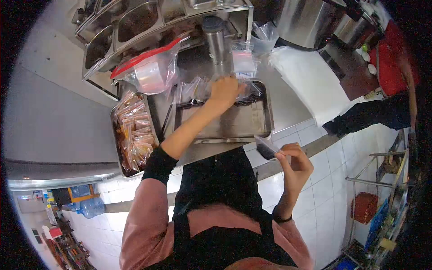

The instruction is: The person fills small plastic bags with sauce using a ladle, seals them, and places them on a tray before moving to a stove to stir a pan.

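Observation:
My right hand (294, 166) pinches the top of a small clear plastic bag (265, 149) with dark contents, in front of the tray's near right corner. Over the far side of a metal tray (211, 140), my left hand (226, 95) has its fingers curled in among bags, at the top of one small plastic bag (250, 90); its fingertips are partly hidden. Similar bags (191, 93) with dark contents stand in a row along that far side. The near part of the tray floor is bare metal.
Left of the tray, another metal tray (118, 146) holds many filled bags. Behind stand a red-topped zip bag (150, 74), a steel flask (215, 40), a pack of clear bags (244, 63) and a rack of metal pans (139, 20). White sheeting (308, 83) lies at right, near another person's dark sleeve (373, 116).

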Motion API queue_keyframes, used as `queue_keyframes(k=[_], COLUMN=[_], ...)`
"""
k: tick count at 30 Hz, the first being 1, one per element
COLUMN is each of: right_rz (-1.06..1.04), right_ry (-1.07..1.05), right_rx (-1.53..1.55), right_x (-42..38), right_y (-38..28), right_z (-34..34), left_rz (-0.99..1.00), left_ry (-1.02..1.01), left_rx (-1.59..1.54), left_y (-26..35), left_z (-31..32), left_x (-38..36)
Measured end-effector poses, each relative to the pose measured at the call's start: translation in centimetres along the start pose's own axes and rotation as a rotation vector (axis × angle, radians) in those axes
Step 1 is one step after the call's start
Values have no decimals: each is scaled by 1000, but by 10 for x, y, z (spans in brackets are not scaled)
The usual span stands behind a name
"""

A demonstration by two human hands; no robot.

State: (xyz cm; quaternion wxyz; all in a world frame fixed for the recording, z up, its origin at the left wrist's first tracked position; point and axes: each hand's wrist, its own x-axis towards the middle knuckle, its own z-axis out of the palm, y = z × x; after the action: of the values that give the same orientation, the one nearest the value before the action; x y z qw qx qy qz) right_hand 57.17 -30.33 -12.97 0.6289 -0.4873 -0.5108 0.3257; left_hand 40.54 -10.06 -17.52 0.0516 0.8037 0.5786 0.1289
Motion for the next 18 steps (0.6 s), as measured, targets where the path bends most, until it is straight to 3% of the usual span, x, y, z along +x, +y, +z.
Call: queue_keyframes(k=[3,7,9,14,16,18], right_rz=[8,89,100,99,-61,-189], right_ry=[48,82,84,229,273,253], right_rx=[-22,26,27,-24,-157,-234], right_x=[-1,0,4,34,58,78], right_y=[3,7,10,22,37,57], right_z=[-11,-18,-21,-10,10,33], left_rz=[16,35,89,-4,12,105], left_ry=[98,77,-70,-36,-34,93], left_rx=[-35,-90,-281,-361,-382,-515], left_y=[8,-9,-19,-38,-39,-36], left_z=[22,32,15,10,10,12], left_x=[9,20,17,18,17,12])
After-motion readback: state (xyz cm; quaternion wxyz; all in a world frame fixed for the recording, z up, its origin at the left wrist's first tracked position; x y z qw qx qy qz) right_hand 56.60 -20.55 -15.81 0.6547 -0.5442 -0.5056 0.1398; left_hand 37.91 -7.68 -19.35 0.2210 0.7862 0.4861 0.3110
